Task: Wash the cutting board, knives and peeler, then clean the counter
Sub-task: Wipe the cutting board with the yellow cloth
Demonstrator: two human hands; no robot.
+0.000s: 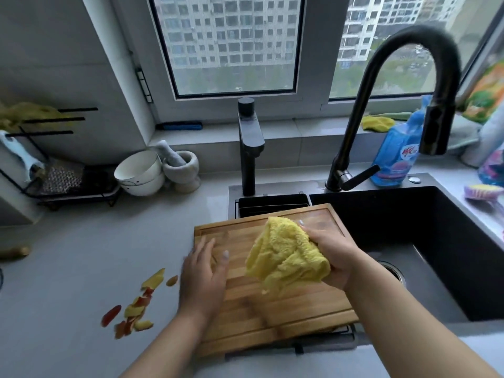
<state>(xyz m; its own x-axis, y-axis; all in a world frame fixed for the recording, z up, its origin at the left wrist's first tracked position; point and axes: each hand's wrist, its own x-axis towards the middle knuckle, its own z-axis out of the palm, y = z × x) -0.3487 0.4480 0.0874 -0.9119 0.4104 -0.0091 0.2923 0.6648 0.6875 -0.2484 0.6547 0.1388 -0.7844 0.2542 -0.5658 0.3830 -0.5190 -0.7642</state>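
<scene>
Two hands: left hand (pixel 203 271) flat on one cutting board (pixel 272 304), right hand (pixel 334 255) gripping one cloth (pixel 286 255).

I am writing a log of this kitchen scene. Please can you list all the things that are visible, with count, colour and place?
cutting board: 1, brown wood, lying over the left part of the sink
cloth: 1, yellow, above the board
peels: several, red and yellow, on the counter left of the board
sink: 1, black, right
tap: 1, black, behind the sink
bottle: 1, blue, behind the sink
bowl: 1, white, back left of the counter
mortar with pestle: 1, grey, beside the bowl
rack: 1, black, far left
left hand: flat on the board
right hand: grips the cloth
</scene>
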